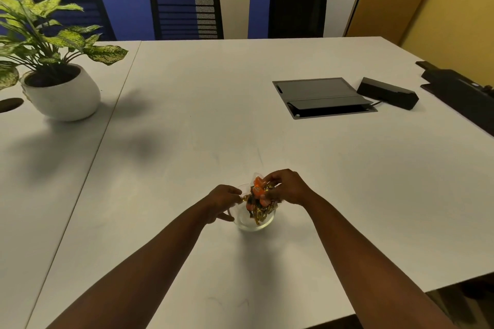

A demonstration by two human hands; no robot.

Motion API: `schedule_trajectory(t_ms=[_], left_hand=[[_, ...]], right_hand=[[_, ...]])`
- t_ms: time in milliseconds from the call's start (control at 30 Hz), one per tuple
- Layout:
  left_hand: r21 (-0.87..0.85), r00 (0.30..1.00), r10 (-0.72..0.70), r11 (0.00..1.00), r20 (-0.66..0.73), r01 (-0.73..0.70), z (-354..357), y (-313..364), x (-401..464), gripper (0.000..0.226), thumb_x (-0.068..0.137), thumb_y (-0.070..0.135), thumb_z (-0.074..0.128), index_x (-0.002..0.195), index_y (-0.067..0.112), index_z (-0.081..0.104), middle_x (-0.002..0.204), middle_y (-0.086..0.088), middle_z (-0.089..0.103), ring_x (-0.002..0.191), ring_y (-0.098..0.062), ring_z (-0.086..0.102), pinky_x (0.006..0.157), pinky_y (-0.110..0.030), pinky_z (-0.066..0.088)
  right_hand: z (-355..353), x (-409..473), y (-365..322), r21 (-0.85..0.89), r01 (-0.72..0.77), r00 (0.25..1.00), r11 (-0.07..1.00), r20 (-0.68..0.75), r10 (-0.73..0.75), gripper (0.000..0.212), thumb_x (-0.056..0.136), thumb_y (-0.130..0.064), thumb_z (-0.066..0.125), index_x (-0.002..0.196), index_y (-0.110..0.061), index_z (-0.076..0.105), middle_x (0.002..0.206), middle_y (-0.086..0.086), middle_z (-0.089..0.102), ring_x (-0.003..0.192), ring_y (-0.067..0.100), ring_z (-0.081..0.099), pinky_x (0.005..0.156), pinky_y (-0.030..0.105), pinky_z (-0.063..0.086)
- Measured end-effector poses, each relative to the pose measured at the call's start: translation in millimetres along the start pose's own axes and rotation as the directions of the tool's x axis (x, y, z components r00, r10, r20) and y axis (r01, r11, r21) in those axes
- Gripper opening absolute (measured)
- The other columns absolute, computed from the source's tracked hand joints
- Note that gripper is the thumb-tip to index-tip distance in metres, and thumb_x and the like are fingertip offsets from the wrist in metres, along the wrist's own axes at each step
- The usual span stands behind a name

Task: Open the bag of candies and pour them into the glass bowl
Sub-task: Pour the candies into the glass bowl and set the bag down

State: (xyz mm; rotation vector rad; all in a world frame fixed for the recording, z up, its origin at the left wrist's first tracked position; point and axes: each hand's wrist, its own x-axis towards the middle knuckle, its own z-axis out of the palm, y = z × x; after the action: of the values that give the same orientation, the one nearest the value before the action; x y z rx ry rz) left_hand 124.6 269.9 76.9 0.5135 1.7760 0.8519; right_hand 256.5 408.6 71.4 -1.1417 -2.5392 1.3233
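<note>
A small glass bowl (263,224) stands on the white table in front of me. A clear plastic bag of candies (257,196), with orange and gold wrappers, hangs right above the bowl, its lower end inside the rim. My right hand (287,186) pinches the bag's upper part. My left hand (223,201) grips the bag's left edge, and its lower fingers rest against the bowl's left side. Whether any candies lie loose in the bowl is hard to tell.
A potted plant in a white pot (64,91) stands at the far left. A grey cable hatch (322,97) and a black box (387,93) lie at the right. Three black chairs (187,13) line the table's far edge.
</note>
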Motion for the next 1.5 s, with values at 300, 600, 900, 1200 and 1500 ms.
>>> schedule_trajectory(t_ms=[300,600,900,1200,1500], left_hand=[[0.036,0.998,0.053,0.998,-0.032,-0.052,-0.2,-3.7,1.1,0.039,0.089,0.003,0.050,0.128,0.002,0.055,0.121,-0.016,0.056,0.102,-0.023,0.051,0.087,-0.042,0.052],[0.058,0.981,0.155,0.987,-0.114,-0.149,-4.4,-1.9,0.7,0.043,0.088,0.000,0.050,0.131,0.007,0.052,0.139,-0.009,0.051,0.119,-0.025,0.053,0.065,-0.028,0.055],[0.060,0.944,0.292,0.956,-0.155,-0.286,-6.2,-3.7,-0.6,0.047,0.085,0.003,0.057,0.131,0.013,0.053,0.136,-0.005,0.057,0.112,-0.016,0.056,0.061,-0.025,0.053],[0.099,0.872,0.363,0.931,-0.328,-0.350,-15.0,-4.4,-3.0,0.007,0.082,0.017,0.063,0.078,0.021,0.066,0.088,0.002,0.069,0.081,-0.012,0.061,0.043,-0.018,0.044],[-0.240,0.883,0.140,0.932,-0.449,-0.270,-49.7,-35.8,-10.1,0.005,0.084,0.012,0.060,0.081,0.016,0.061,0.075,0.000,0.067,0.057,-0.007,0.067,0.049,-0.020,0.034]], right_hand=[[3.1,-1.6,-10.5,-0.082,0.032,0.999,0.996,0.016,-0.030,0.028,0.070,-0.005,0.077,0.097,-0.008,0.074,0.099,0.015,0.075,0.087,0.018,0.067,0.073,0.025,0.052],[-4.7,-6.1,-26.4,-0.228,0.112,0.993,0.967,0.000,-0.115,0.019,0.075,-0.009,0.073,0.094,-0.013,0.075,0.098,0.009,0.076,0.093,0.020,0.068,0.088,0.036,0.054],[-26.5,-6.3,-52.3,-0.145,0.153,0.988,0.978,-0.010,-0.156,0.020,0.081,0.005,0.061,0.095,-0.004,0.073,0.095,0.016,0.075,0.071,0.012,0.066,0.084,0.035,0.056],[-23.1,-1.9,-65.0,-0.067,0.183,0.983,0.981,-0.021,-0.185,0.037,0.079,-0.008,0.070,0.115,-0.009,0.063,0.107,0.015,0.072,0.089,0.015,0.068,0.080,0.021,0.050],[3.1,8.9,-32.1,0.131,-0.156,0.972,0.979,-0.156,0.176,0.054,0.081,-0.027,0.070,0.129,-0.011,0.051,0.125,0.018,0.061,0.120,0.029,0.054,0.102,0.038,0.042]])
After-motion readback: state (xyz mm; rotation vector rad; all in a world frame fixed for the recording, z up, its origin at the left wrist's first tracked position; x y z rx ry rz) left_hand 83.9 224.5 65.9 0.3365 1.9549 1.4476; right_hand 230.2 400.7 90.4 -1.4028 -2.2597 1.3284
